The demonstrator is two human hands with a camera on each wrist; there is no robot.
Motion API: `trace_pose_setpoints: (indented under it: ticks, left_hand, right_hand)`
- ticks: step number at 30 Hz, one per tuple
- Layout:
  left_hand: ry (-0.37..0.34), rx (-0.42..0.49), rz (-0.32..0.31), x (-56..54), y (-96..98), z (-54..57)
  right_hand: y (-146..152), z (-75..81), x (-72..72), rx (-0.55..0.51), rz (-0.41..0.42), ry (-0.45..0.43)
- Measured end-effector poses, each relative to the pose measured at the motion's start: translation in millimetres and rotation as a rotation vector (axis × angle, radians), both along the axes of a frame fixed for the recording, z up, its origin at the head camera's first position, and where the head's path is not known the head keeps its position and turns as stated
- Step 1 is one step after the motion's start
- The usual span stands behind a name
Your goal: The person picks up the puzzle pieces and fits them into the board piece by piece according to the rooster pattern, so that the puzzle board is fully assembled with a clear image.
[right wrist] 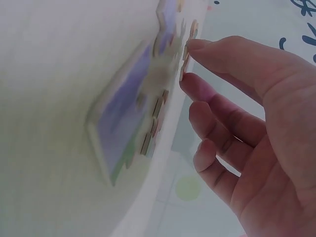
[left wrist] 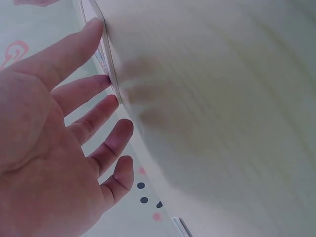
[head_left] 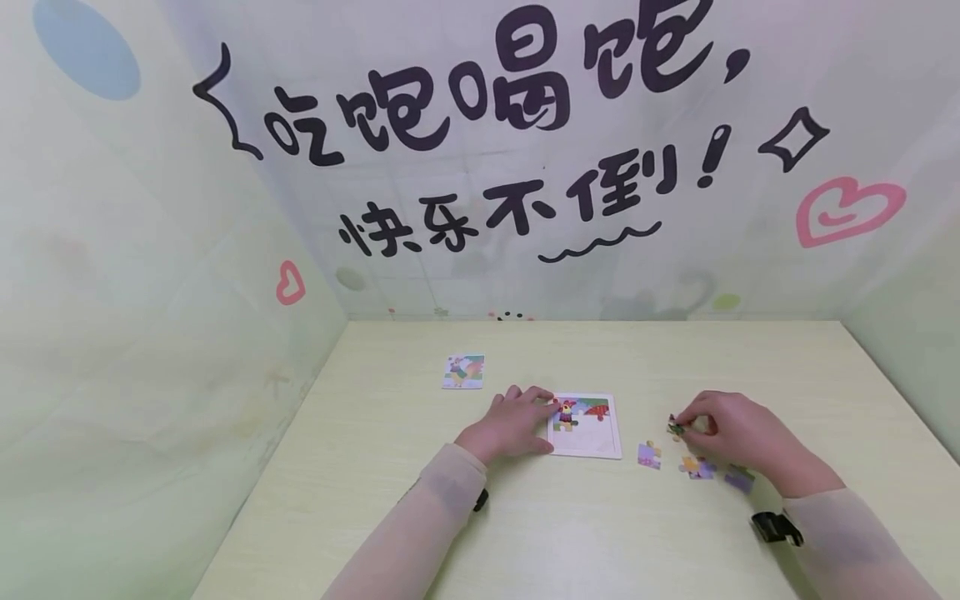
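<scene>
On the pale counter (head_left: 390, 408), your left hand (head_left: 512, 425), fingers spread, touches the white square puzzle tray (head_left: 592, 439), nine o'clock from your right hand (head_left: 733, 429), whose fingers pinch a dark-green jigsaw piece (head_left: 673, 427), seemingly the picking step, with careful alignment into the tray likely called for next.

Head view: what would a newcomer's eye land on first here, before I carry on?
Probably the big black lettering across the back wall, in the upper part of the picture. Next, the white tray on the table, partly filled with colourful puzzle pieces, the left hand at its left edge. Then the right hand, pinching a small piece near loose pieces right of the tray.
</scene>
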State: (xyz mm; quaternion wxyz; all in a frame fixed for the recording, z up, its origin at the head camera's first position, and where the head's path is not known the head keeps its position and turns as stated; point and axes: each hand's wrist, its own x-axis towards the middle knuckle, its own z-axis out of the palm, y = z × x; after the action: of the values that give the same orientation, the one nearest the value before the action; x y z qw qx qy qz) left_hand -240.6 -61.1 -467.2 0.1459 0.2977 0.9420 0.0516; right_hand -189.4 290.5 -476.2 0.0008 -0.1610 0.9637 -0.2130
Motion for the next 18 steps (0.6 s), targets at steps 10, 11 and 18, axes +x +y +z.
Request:
trace_pose_setpoints:
  ticks: [10,11,18]
  left_hand:
    - [0.032,-0.027,-0.013,0.3,-0.5,-3.1]
    - [0.033,-0.03,-0.013,0.6,-0.4,-3.2]
    - [0.048,-0.037,-0.008,1.9,0.8,-3.4]
  right_hand:
    - [-21,2.0,-5.0,-0.023,0.016,-0.006]
    - [-23,2.1,-5.5,-0.021,0.02,-0.004]
    - [-36,1.7,-7.1,-0.02,0.058,0.014]
